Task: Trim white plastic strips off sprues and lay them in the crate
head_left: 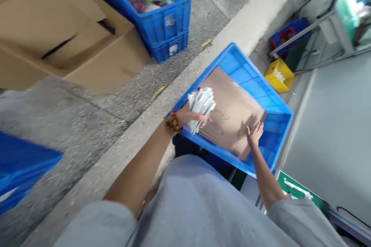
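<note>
My left hand (191, 117), with a beaded bracelet on its wrist, is closed around a bundle of thin white strips (201, 102); I cannot make out what kind they are. The bundle is over the left side of a blue plastic crate (285, 114). Inside the crate lies a flat brown cardboard sheet (228, 104) with a few dark marks on it. My right hand (255, 134) is at the sheet's right part, fingers spread and palm down, seemingly resting on it.
A large open cardboard box (110, 58) stands at upper left, beside stacked blue crates (165, 27) holding plastic-bagged items. Another blue crate (23, 170) is at the left edge. A yellow bin (279, 75) with white pieces and a blue-red stool (290, 34) are beyond, near a metal-framed table.
</note>
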A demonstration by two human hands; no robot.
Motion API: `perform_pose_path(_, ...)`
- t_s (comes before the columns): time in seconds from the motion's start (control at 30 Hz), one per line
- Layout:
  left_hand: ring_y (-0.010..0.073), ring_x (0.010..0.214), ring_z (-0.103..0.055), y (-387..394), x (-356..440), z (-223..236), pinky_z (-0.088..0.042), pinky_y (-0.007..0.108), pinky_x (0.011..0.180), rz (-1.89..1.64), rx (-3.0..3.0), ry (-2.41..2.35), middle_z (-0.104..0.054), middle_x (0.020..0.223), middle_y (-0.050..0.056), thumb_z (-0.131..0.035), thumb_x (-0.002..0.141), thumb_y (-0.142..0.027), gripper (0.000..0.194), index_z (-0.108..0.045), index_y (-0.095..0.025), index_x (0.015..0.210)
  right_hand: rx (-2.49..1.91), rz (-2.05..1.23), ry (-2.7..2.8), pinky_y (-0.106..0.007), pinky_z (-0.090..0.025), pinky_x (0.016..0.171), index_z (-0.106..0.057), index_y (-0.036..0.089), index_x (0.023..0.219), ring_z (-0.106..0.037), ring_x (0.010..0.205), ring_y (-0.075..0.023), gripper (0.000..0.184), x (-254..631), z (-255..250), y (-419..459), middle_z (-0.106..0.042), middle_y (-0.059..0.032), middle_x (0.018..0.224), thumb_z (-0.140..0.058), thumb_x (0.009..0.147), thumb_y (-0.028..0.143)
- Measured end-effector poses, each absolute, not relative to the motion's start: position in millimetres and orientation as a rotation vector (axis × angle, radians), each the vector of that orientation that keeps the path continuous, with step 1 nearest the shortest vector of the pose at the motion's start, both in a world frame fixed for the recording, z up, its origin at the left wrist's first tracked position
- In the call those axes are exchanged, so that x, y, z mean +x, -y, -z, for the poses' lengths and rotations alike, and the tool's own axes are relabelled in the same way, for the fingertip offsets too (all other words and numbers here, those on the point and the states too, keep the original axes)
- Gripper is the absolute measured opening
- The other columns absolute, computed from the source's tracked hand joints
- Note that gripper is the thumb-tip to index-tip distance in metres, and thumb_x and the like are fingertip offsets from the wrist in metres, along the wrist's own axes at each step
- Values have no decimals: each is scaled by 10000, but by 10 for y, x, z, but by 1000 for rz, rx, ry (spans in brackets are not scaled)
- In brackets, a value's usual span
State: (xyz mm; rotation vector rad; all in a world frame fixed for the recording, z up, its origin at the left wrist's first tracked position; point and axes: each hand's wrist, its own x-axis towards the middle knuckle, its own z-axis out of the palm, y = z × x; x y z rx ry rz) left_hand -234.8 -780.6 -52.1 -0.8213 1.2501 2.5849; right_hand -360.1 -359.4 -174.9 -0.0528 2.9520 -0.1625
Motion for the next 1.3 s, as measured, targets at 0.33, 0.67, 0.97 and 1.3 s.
perform_pose_path(0.33, 158, 509, -514, 7822, -2617, 409, -417, 292, 526, -2346, -161, -1362, -583, 548, 9, -715, 625, -282, 186, -600, -152, 695, 86, 400, -2798, -576, -143, 1163, -317, 8, 1470, -129, 1474, -405, 907, -3605, 1576, 3750, -199, -287, 1571, -461, 852, 657)
perform_pose_path(0.67, 165, 541, -530, 7050, -2649, 556, -425, 281, 518, -2116, -277, -1477, -620, 587, 15, -753, 528, -309, 263, -614, -172, 704, -212, 1642, -2111, -285, -566, 659, -471, 252, 1368, -658, 853, -169, 520, -2766, 791, 4846, -614, -85, 1172, -502, 922, 517)
perform_pose_path(0.97, 269, 691, -689, 6517, -2702, 623, -548, 357, 655, -2006, -370, -1509, -751, 749, 80, -769, 576, -383, 382, -703, -147, 869, 168, 2101, -1673, -240, -533, 510, -574, 210, 972, -569, 551, -95, 437, -2767, 554, 4840, -596, 37, 749, -774, 699, 487)
perform_pose_path(1.3, 253, 630, -678, 6272, -3058, 944, -526, 314, 507, -1982, -767, -1659, -698, 642, 79, -737, 628, -403, 349, -631, -117, 797, 654, 2139, -2038, -225, -545, 501, -575, 209, 939, -594, 526, -93, 339, -3271, 726, 4119, -579, 61, 674, -721, 708, 410)
